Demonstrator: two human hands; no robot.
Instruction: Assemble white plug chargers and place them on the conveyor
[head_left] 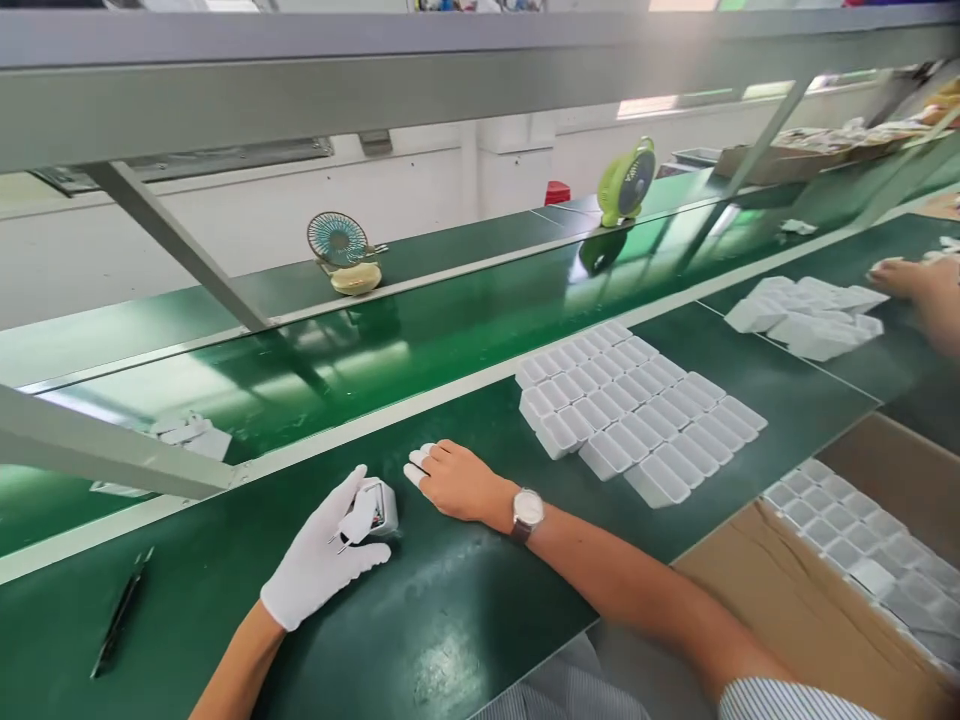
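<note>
My left hand (315,560), in a white glove, holds a small white plug adapter (384,508) between its fingers and thumb. The adapter's case is uncovered on one side, with small dark and coloured parts inside. A white cover piece with metal pins (355,520) leans at its near side, within the same hand. Just right of the adapter, my right hand (461,482) is low over the green table, bare except for white finger cots. Its fingers are loosely bent and slightly apart, with nothing visible in them.
Rows of white open cases (622,400) stand right of my right arm. Beyond them lies a pile of white pieces (810,312), near another person's hand (926,285). Black tweezers (120,615) lie at left. A cardboard box (780,590) holds more cases. A slanted metal post (112,445) rises at left.
</note>
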